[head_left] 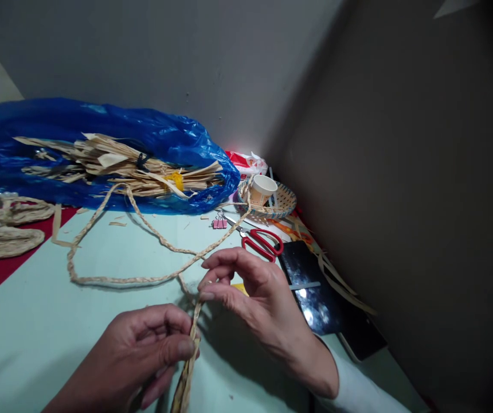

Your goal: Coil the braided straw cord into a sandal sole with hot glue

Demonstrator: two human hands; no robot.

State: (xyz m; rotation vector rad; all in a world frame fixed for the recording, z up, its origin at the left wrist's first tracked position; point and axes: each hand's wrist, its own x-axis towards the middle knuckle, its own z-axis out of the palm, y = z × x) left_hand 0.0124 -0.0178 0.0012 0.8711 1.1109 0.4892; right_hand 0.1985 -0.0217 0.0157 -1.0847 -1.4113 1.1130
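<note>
A long braided straw cord loops across the pale green table top and runs back to my hands. My left hand is closed on its lower end, thumb and fingers pinching the flat, unbraided strands that hang toward me. Just above it, my right hand pinches the cord between thumb and forefinger, the other fingers curled. Beyond the right hand lie scissors with red handles and a pink binder clip.
A blue plastic bag holds bundles of dry straw strips. A paper cup stands in a woven basket. At right lies a black tablet near the wall. Woven straw slippers are at far left.
</note>
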